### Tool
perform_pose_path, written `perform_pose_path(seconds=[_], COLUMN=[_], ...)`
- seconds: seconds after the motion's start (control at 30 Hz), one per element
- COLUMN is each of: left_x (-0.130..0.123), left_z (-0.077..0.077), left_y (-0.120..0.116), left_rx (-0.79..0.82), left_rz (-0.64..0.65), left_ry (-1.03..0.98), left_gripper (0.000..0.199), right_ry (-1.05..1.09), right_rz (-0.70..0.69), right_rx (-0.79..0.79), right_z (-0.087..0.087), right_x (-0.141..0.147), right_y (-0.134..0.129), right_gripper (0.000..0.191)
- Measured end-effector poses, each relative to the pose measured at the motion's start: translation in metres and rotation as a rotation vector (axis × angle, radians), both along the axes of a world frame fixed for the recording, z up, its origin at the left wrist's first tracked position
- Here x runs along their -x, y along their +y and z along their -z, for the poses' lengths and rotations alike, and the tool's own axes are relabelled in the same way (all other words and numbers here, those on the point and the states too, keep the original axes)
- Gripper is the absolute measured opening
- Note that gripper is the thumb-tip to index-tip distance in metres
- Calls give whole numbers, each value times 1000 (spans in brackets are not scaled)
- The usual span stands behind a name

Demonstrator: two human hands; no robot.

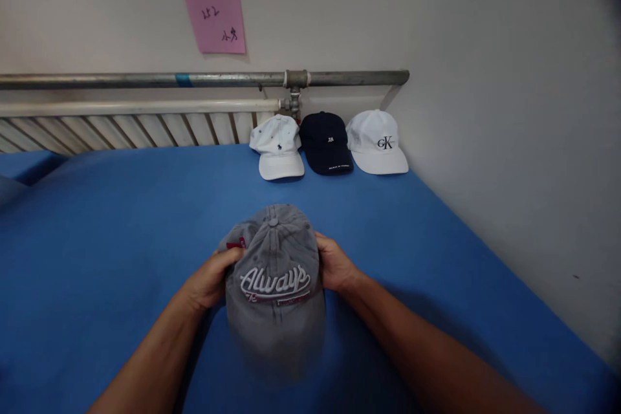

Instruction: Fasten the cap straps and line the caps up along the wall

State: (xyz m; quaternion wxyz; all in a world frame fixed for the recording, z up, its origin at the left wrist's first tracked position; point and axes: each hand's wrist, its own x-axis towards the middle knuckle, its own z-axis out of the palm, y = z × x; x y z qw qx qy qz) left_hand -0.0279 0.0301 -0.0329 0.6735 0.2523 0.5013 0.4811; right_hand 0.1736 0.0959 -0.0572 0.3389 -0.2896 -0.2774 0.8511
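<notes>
A grey baseball cap (274, 252) with "Always" stitched in white on its front is held up over the blue surface, its brim toward me. On its left side my left hand (211, 278) is closed, the thumb lying on the crown near a small red tag. My right hand (334, 262) grips the opposite side, most of its fingers hidden behind the cap. Beyond it, a white cap with a small dark emblem (279, 145), a navy cap (326, 142) and a white cap with dark letters (377, 142) sit in a row, brims toward me.
The caps rest at the far edge of a blue-covered surface (121, 220). Behind it are a white radiator (169, 129) and a metal pipe (233, 79) along the wall. A pink note (213, 16) is stuck above. Another wall (509, 142) borders the right side.
</notes>
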Motion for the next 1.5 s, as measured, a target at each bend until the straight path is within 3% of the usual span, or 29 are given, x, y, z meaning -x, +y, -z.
perform_pose_path(seconds=[0.23,0.73,1.5], left_x=[-5,-12,-11], left_z=[-1,-8,-4], left_y=[0,1,1], left_rx=[28,74,44], left_rz=[-20,-88,-59], left_ry=[95,108,98], left_gripper=[18,16,14], right_ry=[-6,-17,-57], right_rz=[14,3,3], right_rx=[22,-45,-84], right_z=[2,2,0], right_x=[1,3,7], right_y=[1,1,-1], right_gripper=[17,21,22])
